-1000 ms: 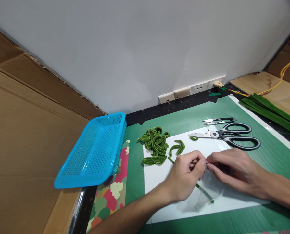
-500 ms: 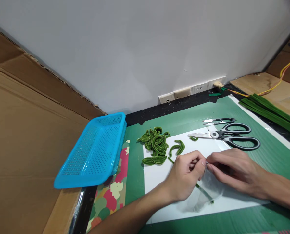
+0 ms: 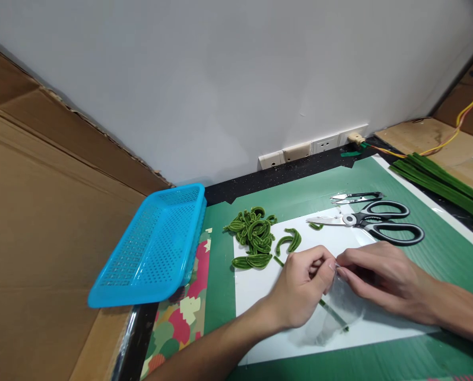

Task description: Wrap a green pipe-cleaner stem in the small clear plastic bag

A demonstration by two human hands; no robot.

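Note:
A clear plastic bag (image 3: pixel 331 323) hangs from my pinched fingertips over the white sheet (image 3: pixel 260 317). My left hand (image 3: pixel 305 286) is closed on one side of its top edge, and my right hand (image 3: pixel 387 280) pinches the other side, the fingertips of both almost touching. Behind or under the bag lies a thin green fuzzy stem (image 3: pixel 335 316), partly hidden by my left hand. Left of my hands is a pile of green fuzzy bent pieces (image 3: pixel 256 230), with a loose curled piece (image 3: pixel 289 242) nearer my left hand.
Large scissors (image 3: pixel 363 219) lie beyond my right hand, with small thread snips (image 3: pixel 357 198) behind them. A blue plastic basket (image 3: pixel 152 248) stands at the left. Long green fuzzy strips (image 3: pixel 443 182) rest at the right, near wall sockets (image 3: pixel 311 148) and a plugged-in cable.

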